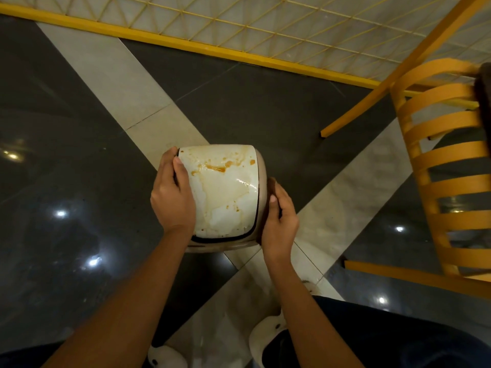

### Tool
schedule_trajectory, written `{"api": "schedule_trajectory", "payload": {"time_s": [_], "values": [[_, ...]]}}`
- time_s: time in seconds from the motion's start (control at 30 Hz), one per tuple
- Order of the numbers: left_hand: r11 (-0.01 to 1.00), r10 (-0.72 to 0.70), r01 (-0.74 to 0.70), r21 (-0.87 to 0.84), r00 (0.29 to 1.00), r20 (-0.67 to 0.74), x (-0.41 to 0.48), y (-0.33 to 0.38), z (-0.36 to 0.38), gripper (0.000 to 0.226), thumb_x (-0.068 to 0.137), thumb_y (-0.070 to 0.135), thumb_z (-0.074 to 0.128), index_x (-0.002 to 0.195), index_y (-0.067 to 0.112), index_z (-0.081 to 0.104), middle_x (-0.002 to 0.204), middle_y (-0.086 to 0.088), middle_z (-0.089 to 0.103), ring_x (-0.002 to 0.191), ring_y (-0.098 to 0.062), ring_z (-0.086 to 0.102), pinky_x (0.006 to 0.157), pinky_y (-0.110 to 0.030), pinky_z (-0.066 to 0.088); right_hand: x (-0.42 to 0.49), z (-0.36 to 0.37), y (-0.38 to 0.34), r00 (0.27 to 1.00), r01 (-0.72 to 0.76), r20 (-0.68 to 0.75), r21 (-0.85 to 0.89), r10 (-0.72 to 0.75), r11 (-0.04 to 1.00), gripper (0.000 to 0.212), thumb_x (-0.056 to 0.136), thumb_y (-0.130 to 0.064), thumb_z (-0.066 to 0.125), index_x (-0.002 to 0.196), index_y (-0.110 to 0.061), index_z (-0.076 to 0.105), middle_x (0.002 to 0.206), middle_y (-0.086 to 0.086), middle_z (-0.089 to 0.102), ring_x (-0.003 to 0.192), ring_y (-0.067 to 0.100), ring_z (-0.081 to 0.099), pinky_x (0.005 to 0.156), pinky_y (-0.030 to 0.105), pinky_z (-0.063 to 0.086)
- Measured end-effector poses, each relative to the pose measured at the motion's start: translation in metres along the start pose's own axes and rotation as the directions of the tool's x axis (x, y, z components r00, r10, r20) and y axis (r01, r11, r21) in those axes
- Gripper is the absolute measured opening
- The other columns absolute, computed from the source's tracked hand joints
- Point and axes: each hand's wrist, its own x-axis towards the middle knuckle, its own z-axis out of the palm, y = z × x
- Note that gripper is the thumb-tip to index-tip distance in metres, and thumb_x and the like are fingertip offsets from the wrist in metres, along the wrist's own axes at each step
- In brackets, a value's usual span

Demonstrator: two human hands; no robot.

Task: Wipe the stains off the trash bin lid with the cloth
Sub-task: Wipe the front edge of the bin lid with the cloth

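Wiping is not yet begun: the bin (262, 179) is being held and steadied, with the lid (225, 203) turned up and brown stains (216, 168) spread across it, thickest toward the far edge. The lid is flanked by both hands. At the lid's left edge the left hand (172, 200) is wrapped round the bin, its thumb (181, 168) laid along the lid's rim and the other fingers curled out of sight beneath. At the lid's right edge the right hand (280, 220) is clasped against the bin's side, its fingers curled round it and held close together. So the lid lies between the two hands, touched by the left thumb and just beside the right hand. No cloth is seen anywhere around the lid. By this showing, one hand must be freed next and the cloth fetched, with the bin steadied by the other. The glossy streaks may well be smeared rather than lifted. A yellow chair (446, 160) is seen well to the right of the lid.
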Motion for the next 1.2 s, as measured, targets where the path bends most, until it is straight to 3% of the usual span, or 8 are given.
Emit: {"api": "schedule_trajectory", "payload": {"time_s": [0.2,0.3,0.5,0.63,0.77,1.0,1.13,1.2], "values": [[1.0,0.012,-0.012,0.008,1.0,0.006,0.001,0.0,-0.001,0.038,0.099,0.035,0.035,0.13,0.02,0.052,0.131,0.002,0.056,0.117,-0.014,0.054,0.095,-0.025,0.043,-0.065,0.006,0.021,0.986,0.023,-0.167,-0.037,-0.029,0.999,0.04,0.091,0.003,0.048,0.128,-0.012,0.048,0.131,-0.003,0.051,0.123,-0.004,0.042,0.1,0.009,0.035],[1.0,0.012,-0.012,0.005,1.0,0.008,0.001,0.001,-0.001,0.039,0.099,0.036,0.035,0.13,0.021,0.052,0.13,0.002,0.057,0.116,-0.014,0.055,0.096,-0.028,0.045,-0.083,-0.001,0.031,0.99,-0.004,-0.139,-0.087,-0.008,0.996,0.043,0.088,0.008,0.049,0.127,-0.009,0.049,0.132,0.0,0.05,0.122,-0.01,0.037,0.096,0.001,0.031],[1.0,0.016,-0.016,0.004,1.0,0.012,0.001,-0.001,-0.002,0.039,0.099,0.037,0.034,0.131,0.021,0.051,0.13,0.003,0.057,0.116,-0.013,0.054,0.096,-0.029,0.046,-0.051,-0.007,0.033,0.997,-0.003,-0.082,-0.193,-0.013,0.981,0.041,0.089,0.007,0.049,0.128,-0.006,0.05,0.133,-0.003,0.048,0.125,0.007,0.045,0.099,0.003,0.03],[1.0,0.023,-0.023,0.014,1.0,0.008,0.0,0.0,-0.001,0.039,0.099,0.035,0.035,0.13,0.02,0.052,0.131,0.001,0.056,0.117,-0.013,0.053,0.096,-0.026,0.043,-0.077,-0.007,0.035,0.999,-0.036,-0.031,-0.11,0.033,0.993,0.042,0.091,0.005,0.045,0.133,-0.004,0.044,0.138,0.001,0.044,0.122,-0.015,0.036,0.096,-0.001,0.028],[0.999,0.032,-0.032,0.01,0.999,0.018,0.002,-0.001,-0.002,0.039,0.099,0.035,0.035,0.13,0.019,0.052,0.13,0.001,0.057,0.116,-0.009,0.052,0.095,-0.026,0.044,-0.101,0.006,0.039,0.99,-0.025,-0.143,-0.146,0.004,0.989,0.047,0.086,0.013,0.049,0.129,-0.005,0.045,0.138,0.006,0.043,0.128,0.006,0.035,0.099,0.0,0.026],[1.0,0.025,-0.025,0.007,0.999,0.023,0.001,0.0,-0.003,0.038,0.099,0.036,0.035,0.13,0.021,0.052,0.13,0.003,0.057,0.116,-0.01,0.053,0.096,-0.026,0.043,-0.09,0.006,0.04,0.988,-0.016,-0.155,-0.211,-0.018,0.977,0.052,0.086,0.013,0.05,0.13,-0.012,0.042,0.139,0.004,0.044,0.129,0.001,0.031,0.101,0.001,0.023],[1.0,0.021,-0.021,0.011,1.0,0.006,0.0,0.001,-0.004,0.037,0.099,0.034,0.036,0.129,0.021,0.054,0.129,0.002,0.058,0.116,-0.012,0.054,0.096,-0.023,0.042,-0.101,-0.002,0.033,0.998,-0.054,-0.038,-0.134,0.049,0.99,0.05,0.085,0.016,0.049,0.13,-0.004,0.044,0.14,0.011,0.043,0.13,0.009,0.037,0.098,-0.001,0.026],[1.0,0.012,-0.012,0.003,1.0,0.015,0.0,0.003,-0.005,0.036,0.099,0.033,0.036,0.128,0.021,0.054,0.129,0.003,0.058,0.117,-0.011,0.053,0.095,-0.02,0.04,-0.103,-0.011,0.02,0.993,-0.121,0.005,-0.048,0.121,0.991,0.045,0.087,0.011,0.049,0.127,-0.011,0.05,0.137,0.003,0.047,0.13,0.01,0.042,0.095,-0.001,0.029]]}}
